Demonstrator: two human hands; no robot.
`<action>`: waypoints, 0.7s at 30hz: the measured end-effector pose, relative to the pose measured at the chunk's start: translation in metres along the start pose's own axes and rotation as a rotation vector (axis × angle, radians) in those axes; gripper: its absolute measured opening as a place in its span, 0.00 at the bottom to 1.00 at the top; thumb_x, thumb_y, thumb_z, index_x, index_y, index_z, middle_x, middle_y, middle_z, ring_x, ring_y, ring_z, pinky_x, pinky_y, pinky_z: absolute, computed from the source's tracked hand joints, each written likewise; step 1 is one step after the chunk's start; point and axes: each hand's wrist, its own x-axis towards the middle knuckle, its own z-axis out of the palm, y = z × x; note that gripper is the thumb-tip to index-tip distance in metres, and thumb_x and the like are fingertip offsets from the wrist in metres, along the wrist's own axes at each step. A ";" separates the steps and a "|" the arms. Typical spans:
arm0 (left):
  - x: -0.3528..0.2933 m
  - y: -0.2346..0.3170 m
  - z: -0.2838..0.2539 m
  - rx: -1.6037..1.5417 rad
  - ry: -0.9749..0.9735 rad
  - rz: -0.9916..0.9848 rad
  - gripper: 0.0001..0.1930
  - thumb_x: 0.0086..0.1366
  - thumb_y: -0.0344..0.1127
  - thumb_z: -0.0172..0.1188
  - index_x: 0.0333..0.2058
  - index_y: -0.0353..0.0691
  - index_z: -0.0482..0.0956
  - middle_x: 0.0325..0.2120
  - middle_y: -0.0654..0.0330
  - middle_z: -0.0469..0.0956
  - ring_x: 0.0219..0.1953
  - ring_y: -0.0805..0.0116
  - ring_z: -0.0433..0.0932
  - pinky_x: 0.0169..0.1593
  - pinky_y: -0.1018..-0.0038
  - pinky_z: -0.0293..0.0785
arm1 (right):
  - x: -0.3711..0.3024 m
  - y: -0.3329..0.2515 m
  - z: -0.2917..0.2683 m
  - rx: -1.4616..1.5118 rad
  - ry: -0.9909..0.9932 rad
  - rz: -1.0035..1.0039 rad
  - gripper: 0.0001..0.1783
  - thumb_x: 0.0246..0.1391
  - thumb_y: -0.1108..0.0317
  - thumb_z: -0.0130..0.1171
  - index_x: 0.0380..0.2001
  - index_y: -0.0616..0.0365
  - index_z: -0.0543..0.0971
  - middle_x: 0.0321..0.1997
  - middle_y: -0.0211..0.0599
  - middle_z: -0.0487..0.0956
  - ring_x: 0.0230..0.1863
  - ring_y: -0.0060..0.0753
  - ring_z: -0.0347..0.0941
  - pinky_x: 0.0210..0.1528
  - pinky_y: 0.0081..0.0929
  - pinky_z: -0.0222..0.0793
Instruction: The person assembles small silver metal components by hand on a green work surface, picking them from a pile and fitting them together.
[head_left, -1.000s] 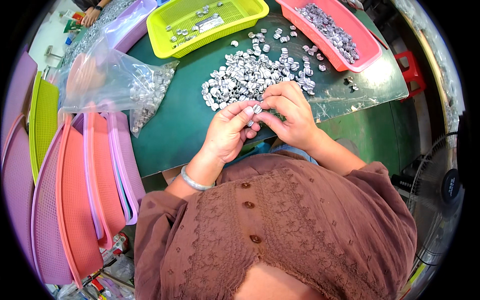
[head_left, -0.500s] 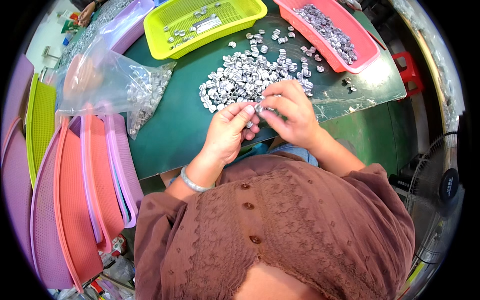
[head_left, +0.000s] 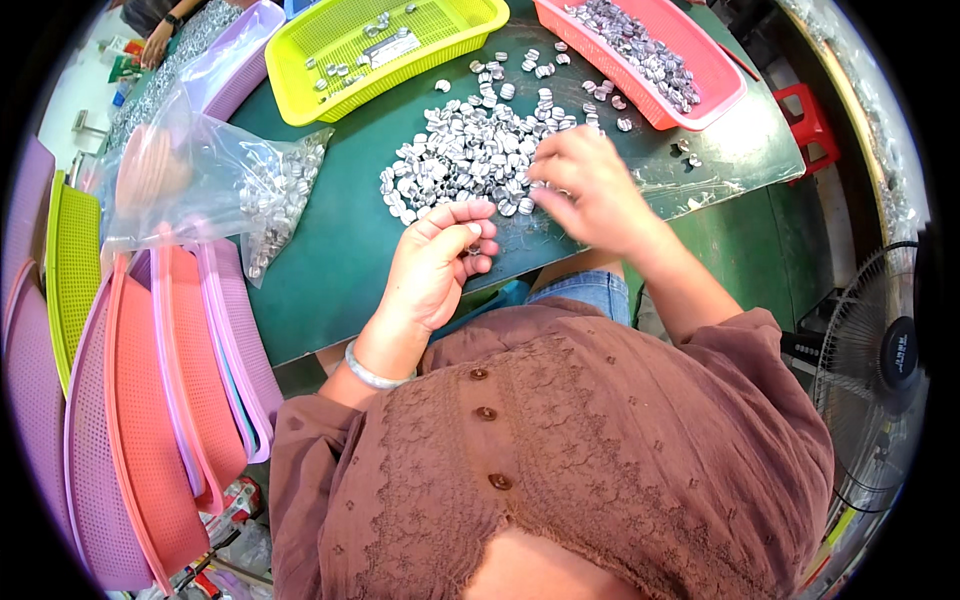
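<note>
My left hand point(head_left: 438, 262) is closed near the front edge of the pile, thumb and forefinger pinched together. A small metal piece point(head_left: 474, 250) shows between its curled fingers. My right hand point(head_left: 600, 192) is at the right edge of the pile, slightly blurred. Its fingers are loosely bent and apart from the thumb, and no piece shows between them. The pile of small, curved, silver-grey metal pieces point(head_left: 465, 150) is spread over the dark green table point(head_left: 330, 290), with some loose ones around it.
A yellow-green basket point(head_left: 290, 95) holding a few pieces and a pink basket point(head_left: 715, 105) with many more stand behind the pile. To the left lies a clear plastic bag point(head_left: 225, 150) of pieces, beside stacked baskets point(head_left: 140, 420). A fan point(head_left: 880, 350) and red stool point(head_left: 808, 130) stand right.
My hands have separated. The right hand has moved away from the left, to the right and up toward the pile. The whole view has shifted slightly.
</note>
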 end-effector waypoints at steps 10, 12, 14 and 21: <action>-0.003 0.001 -0.001 0.180 0.057 0.021 0.08 0.64 0.31 0.55 0.40 0.37 0.77 0.23 0.65 0.75 0.21 0.79 0.71 0.22 0.84 0.63 | -0.005 -0.020 0.026 0.065 0.015 -0.035 0.08 0.39 0.72 0.64 0.28 0.54 0.78 0.37 0.31 0.73 0.43 0.39 0.67 0.46 0.36 0.63; -0.003 0.000 0.003 0.171 0.058 0.005 0.07 0.65 0.32 0.56 0.40 0.38 0.77 0.23 0.66 0.75 0.21 0.79 0.70 0.21 0.84 0.63 | -0.002 -0.024 0.023 0.166 0.047 -0.054 0.09 0.40 0.73 0.64 0.28 0.54 0.77 0.36 0.32 0.74 0.42 0.39 0.68 0.44 0.34 0.64; -0.004 0.000 0.007 0.144 0.054 -0.017 0.07 0.65 0.32 0.56 0.40 0.38 0.77 0.22 0.66 0.75 0.20 0.79 0.70 0.21 0.84 0.63 | 0.001 -0.029 0.021 0.267 0.082 -0.082 0.09 0.40 0.74 0.64 0.28 0.56 0.77 0.34 0.33 0.75 0.40 0.40 0.69 0.43 0.33 0.66; 0.000 -0.006 -0.001 -0.008 -0.092 0.011 0.07 0.67 0.35 0.53 0.36 0.40 0.77 0.23 0.67 0.74 0.23 0.79 0.69 0.23 0.84 0.62 | 0.003 -0.036 0.018 0.368 0.101 -0.059 0.12 0.40 0.76 0.64 0.32 0.58 0.76 0.35 0.35 0.76 0.39 0.41 0.70 0.42 0.32 0.67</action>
